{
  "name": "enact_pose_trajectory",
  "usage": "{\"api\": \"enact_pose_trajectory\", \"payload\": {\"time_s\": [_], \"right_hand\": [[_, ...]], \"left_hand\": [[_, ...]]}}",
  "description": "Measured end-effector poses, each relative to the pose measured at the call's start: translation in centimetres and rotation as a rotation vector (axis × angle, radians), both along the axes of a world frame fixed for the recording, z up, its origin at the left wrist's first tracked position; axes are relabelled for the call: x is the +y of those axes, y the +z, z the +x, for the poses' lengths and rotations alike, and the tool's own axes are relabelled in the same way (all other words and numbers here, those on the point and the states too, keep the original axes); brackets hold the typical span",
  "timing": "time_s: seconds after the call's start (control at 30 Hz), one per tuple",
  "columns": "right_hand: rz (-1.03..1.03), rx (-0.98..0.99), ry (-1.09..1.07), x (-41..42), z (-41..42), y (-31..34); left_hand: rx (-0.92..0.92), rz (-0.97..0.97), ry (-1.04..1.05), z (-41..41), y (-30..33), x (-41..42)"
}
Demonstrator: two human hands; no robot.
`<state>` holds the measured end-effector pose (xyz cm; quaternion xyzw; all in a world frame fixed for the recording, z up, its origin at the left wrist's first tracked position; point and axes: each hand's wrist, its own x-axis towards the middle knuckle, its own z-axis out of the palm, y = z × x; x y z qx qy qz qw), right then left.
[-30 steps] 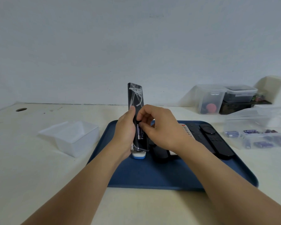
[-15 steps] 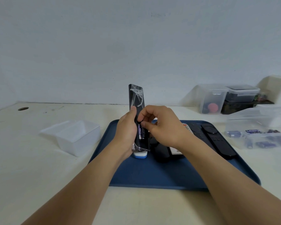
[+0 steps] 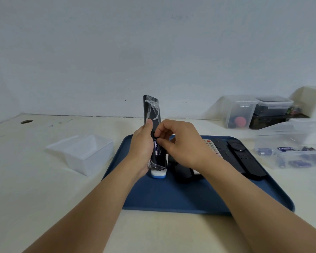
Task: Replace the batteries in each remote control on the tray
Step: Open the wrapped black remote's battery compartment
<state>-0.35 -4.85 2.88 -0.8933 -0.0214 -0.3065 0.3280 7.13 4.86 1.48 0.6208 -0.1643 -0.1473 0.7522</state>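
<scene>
Head view: over the blue tray (image 3: pixel 171 196), my left hand (image 3: pixel 141 145) grips the upright black remote (image 3: pixel 152 114), its battery bay facing me. My right hand (image 3: pixel 179 143) pinches the top of a battery (image 3: pixel 157 149) in the bay, apparently seating it. Next: press it flat, then refit the cover.

Even, soft, diffuse light, moderately bright; no hard shadows; faint soft shadow under forearms on dark blue plastic tray (image 3: pixel 171 198); small glare on crinkled clear wrap around upright black remote control (image 3: pixel 152 110); wide-angle bending toward edges; clear plastic boxes (image 3: pixel 290 152) at right slightly soft; centre reasonably sharp.
</scene>
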Motion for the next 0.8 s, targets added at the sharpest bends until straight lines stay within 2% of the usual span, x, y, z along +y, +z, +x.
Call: {"api": "enact_pose_trajectory", "payload": {"time_s": [0.37,0.47,0.5,0.57,0.67,0.73,0.8], "right_hand": [[0.090,0.018,0.004,-0.5,-0.1,0.1],[0.192,-0.027,-0.001,-0.3,-0.2,0.0],[0.287,-0.026,0.010,-0.2,-0.3,0.1],[0.625,-0.058,0.029,-0.2,-0.4,0.6],[1.344,-0.123,0.110,-1.6,-0.4,1.4],[1.741,-0.093,0.190,-2.8,-0.5,1.6],[1.921,0.004,0.209,-3.5,-0.4,1.3]], "left_hand": [[-0.046,0.049,-0.008,0.0,-0.3,0.0],[0.046,-0.019,-0.001,0.0,0.2,-0.1],[0.094,-0.060,-0.006,0.1,0.4,-0.1],[0.185,-0.144,-0.028,0.1,0.8,0.0],[0.268,-0.236,-0.074,0.1,1.2,0.1],[0.307,-0.278,-0.116,0.2,1.2,0.3],[0.342,-0.277,-0.152,0.2,1.2,0.4]]}}
